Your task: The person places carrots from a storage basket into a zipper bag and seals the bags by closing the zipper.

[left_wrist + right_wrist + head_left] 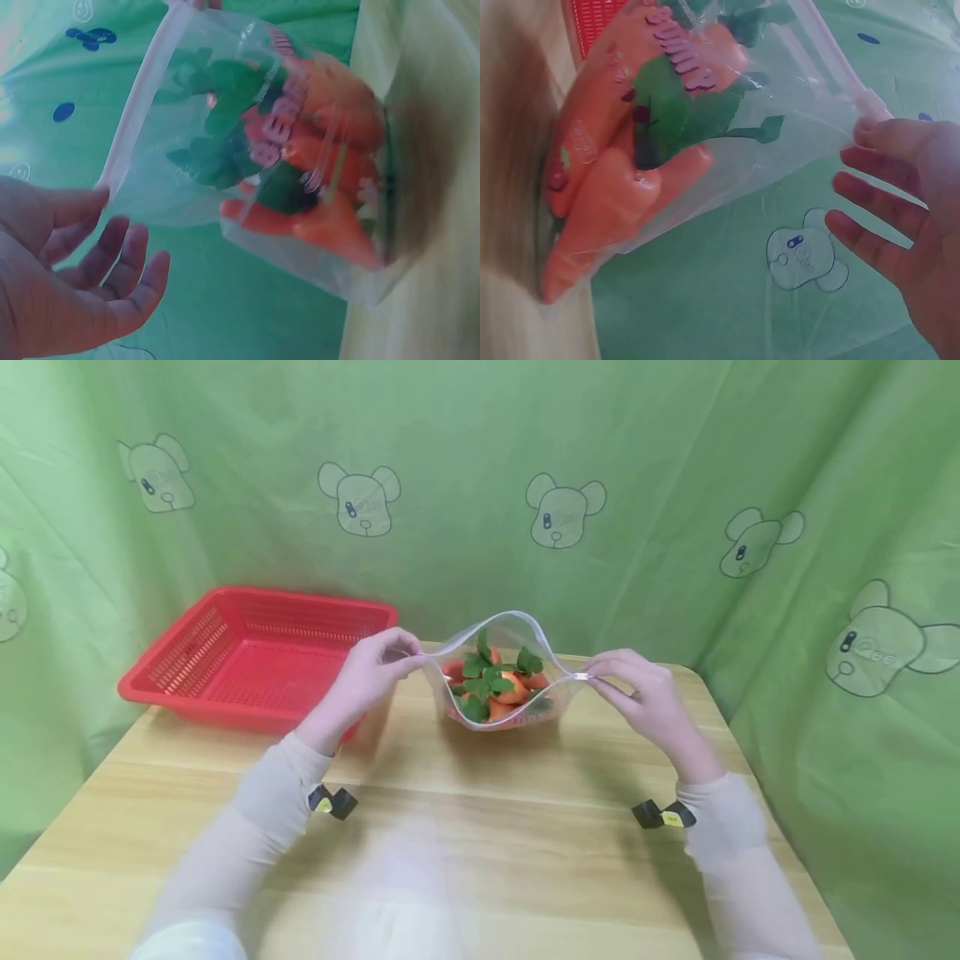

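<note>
A clear zip bag (543, 717) with pink lettering stands on the wooden table, its mouth spread wide. Inside it lie several orange carrots (514, 690) with green leaves (476, 665) poking up toward the mouth. My left hand (372, 671) pinches the left end of the bag's rim between thumb and finger. At the opposite end, my right hand (637, 687) pinches the rim by the small white slider (581, 676). In the right wrist view, the other fingers (877, 238) spread away from the bag. Plastic partly blurs the carrots (330, 225) in the left wrist view.
A red plastic basket (258, 714) with slotted walls stands at the table's back left, close to my left hand. Behind and beside the wooden table (480, 827) hangs a green curtain (465, 552) printed with bear faces.
</note>
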`<action>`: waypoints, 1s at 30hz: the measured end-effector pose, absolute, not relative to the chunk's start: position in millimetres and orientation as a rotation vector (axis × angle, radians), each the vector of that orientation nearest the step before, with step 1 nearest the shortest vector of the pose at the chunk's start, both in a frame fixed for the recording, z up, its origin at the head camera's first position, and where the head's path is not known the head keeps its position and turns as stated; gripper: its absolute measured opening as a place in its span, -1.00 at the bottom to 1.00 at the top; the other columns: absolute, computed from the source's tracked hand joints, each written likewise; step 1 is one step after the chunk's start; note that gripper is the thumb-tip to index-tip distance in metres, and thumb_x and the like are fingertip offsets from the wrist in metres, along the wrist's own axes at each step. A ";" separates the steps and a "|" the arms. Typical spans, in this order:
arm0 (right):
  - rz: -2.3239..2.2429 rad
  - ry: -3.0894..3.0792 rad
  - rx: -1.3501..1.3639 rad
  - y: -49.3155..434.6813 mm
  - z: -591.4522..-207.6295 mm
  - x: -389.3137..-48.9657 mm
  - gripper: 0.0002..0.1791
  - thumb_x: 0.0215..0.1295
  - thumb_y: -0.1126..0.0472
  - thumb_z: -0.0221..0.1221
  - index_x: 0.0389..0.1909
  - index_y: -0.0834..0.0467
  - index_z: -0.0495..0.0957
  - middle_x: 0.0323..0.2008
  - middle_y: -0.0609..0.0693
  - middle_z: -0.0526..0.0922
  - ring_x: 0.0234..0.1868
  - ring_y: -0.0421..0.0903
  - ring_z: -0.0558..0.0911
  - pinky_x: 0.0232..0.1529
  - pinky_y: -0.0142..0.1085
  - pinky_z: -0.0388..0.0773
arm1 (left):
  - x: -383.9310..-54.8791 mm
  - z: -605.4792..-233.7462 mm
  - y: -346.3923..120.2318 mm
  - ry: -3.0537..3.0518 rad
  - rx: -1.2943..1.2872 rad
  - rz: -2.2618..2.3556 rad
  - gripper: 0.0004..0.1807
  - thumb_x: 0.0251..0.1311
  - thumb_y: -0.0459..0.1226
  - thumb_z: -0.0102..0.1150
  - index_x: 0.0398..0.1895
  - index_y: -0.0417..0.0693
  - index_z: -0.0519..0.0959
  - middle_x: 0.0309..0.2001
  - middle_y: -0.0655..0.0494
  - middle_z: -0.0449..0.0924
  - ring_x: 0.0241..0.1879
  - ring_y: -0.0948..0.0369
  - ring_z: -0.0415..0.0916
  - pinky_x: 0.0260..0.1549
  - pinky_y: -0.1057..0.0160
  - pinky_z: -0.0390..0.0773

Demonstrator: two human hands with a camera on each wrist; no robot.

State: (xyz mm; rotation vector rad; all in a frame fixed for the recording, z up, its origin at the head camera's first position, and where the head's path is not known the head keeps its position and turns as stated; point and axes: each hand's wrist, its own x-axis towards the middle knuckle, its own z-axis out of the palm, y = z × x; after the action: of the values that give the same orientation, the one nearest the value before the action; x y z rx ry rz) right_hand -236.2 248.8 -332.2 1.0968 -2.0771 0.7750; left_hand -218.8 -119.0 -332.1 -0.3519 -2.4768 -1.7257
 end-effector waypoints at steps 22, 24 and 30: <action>0.826 -2.037 0.936 236.2 -357.5 -213.7 -0.87 0.00 0.52 0.31 -0.40 0.28 0.66 -0.49 0.04 0.64 -0.43 -0.31 0.49 -0.34 -0.61 0.45 | -151.5 -343.2 -59.6 -2.292 -0.526 -1.753 -0.78 0.21 -0.32 0.25 -0.09 -0.18 0.58 -0.20 -0.07 0.63 -0.22 0.15 0.57 -0.23 0.22 0.61; 0.831 -2.034 0.931 234.6 -358.0 -212.3 -0.83 -0.02 0.54 0.31 -0.39 0.27 0.67 -0.50 0.03 0.63 -0.43 -0.30 0.50 -0.33 -0.61 0.45 | -146.6 -345.5 -45.7 -2.307 -0.634 -1.913 -0.82 0.26 -0.30 0.21 -0.12 -0.18 0.58 -0.25 -0.05 0.63 -0.25 0.21 0.56 -0.20 0.26 0.60; 0.830 -2.034 0.911 231.0 -359.4 -210.3 -0.81 -0.02 0.56 0.31 -0.38 0.26 0.68 -0.53 0.02 0.63 -0.46 -0.28 0.51 -0.32 -0.63 0.45 | -145.0 -356.2 -4.7 -2.271 -0.684 -2.574 -0.70 0.40 -0.23 0.03 -0.02 -0.33 0.52 -0.34 0.05 0.56 -0.33 0.25 0.54 -0.15 0.20 0.66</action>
State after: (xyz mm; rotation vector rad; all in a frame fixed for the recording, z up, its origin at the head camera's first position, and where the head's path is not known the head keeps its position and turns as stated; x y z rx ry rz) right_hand -210.3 231.0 -359.4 0.9110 -2.0343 0.8303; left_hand -145.0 -4.7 -356.2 -0.6839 -2.2709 -2.5741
